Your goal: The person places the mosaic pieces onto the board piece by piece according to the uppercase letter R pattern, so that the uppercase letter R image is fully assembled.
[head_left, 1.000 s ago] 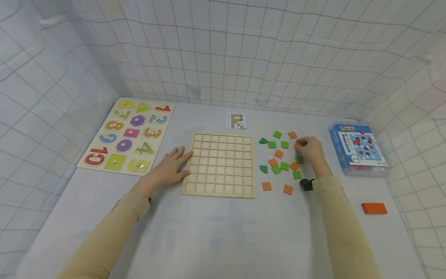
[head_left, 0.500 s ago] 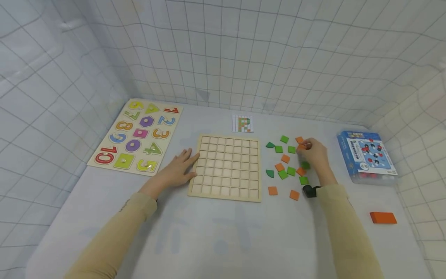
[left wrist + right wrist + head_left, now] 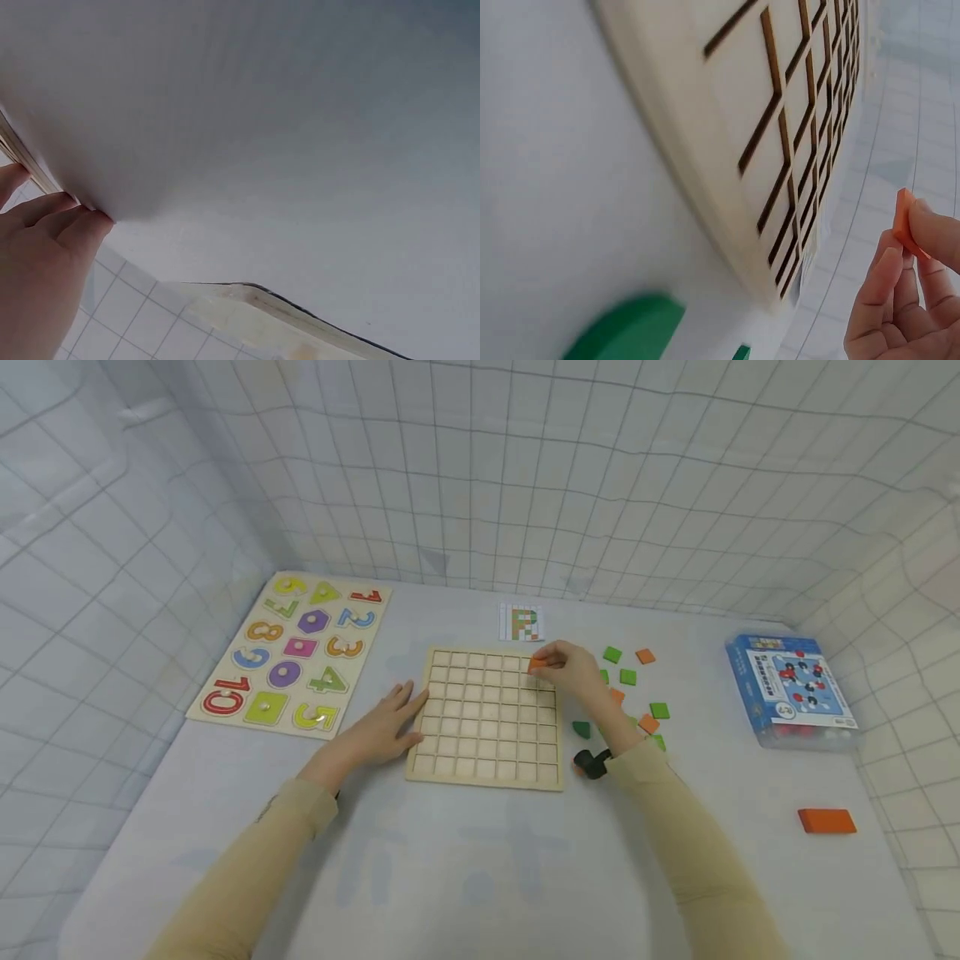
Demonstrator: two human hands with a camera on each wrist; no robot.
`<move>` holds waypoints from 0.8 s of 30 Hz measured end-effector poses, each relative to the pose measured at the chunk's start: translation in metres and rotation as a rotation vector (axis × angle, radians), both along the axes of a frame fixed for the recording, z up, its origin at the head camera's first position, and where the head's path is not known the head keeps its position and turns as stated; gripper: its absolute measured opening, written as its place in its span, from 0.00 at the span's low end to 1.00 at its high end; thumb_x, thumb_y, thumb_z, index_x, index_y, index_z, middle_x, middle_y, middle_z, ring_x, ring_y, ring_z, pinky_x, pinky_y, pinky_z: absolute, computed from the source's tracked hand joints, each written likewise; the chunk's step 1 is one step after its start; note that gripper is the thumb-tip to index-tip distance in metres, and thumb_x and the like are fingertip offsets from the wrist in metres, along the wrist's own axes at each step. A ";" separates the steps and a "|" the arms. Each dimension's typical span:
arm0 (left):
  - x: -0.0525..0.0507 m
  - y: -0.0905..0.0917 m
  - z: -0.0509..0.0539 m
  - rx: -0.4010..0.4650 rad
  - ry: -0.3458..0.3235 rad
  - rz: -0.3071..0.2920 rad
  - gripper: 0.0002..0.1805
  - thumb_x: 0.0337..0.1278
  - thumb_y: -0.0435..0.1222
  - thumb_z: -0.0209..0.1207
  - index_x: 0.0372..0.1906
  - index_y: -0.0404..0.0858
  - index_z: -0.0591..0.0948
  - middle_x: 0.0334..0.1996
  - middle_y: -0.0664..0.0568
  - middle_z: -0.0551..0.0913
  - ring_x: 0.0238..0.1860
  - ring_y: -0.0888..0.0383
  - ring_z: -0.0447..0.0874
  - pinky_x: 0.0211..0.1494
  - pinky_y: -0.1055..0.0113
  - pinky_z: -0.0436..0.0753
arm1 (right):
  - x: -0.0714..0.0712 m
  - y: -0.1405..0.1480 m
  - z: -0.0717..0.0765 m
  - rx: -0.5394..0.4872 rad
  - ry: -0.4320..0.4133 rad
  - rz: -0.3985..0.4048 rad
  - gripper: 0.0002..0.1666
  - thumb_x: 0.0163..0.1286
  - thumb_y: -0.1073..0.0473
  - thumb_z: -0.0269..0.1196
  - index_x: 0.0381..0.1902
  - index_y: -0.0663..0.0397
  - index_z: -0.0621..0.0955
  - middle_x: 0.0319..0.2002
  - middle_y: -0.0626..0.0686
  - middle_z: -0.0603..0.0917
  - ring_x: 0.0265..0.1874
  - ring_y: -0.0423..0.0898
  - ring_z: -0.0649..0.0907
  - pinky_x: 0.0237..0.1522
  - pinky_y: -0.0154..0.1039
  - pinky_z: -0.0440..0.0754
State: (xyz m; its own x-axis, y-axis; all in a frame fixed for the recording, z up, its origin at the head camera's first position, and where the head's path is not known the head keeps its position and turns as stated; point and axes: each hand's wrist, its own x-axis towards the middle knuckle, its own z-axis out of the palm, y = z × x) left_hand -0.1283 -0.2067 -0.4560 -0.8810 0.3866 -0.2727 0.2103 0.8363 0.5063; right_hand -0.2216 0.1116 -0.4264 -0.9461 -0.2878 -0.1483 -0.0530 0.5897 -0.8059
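A square wooden grid board (image 3: pixel 477 717) lies mid-table, its cells bare where they show. My right hand (image 3: pixel 573 670) pinches an orange square tile (image 3: pixel 537 665) above the board's top right corner. In the right wrist view the orange tile (image 3: pixel 905 225) stands between thumb and fingers of the right hand (image 3: pixel 907 300). The left hand (image 3: pixel 381 729) touches the board's left edge with fingers spread; in the left wrist view, its fingertips meet that edge. Green tiles (image 3: pixel 627 677) and orange tiles (image 3: pixel 646 656) lie right of the board, some partly hidden by the right arm.
Behind the board lies a small pattern card (image 3: pixel 522 622). A number puzzle board (image 3: pixel 288 652) is at the left. On the right are a blue plastic box (image 3: pixel 795 692) and an orange block (image 3: pixel 827 821). A dark green piece (image 3: pixel 581 728) lies near the board's right edge.
My right hand has moved left from the tiles to the board's top right corner, carrying the orange tile. The left hand keeps its place at the board's edge.
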 end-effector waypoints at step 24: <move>0.005 -0.001 -0.006 -0.021 -0.010 0.023 0.39 0.72 0.41 0.52 0.79 0.36 0.48 0.78 0.33 0.38 0.78 0.34 0.33 0.79 0.42 0.44 | -0.011 -0.096 -0.022 0.103 -0.035 0.039 0.08 0.67 0.61 0.66 0.42 0.58 0.84 0.44 0.57 0.85 0.45 0.52 0.83 0.50 0.44 0.83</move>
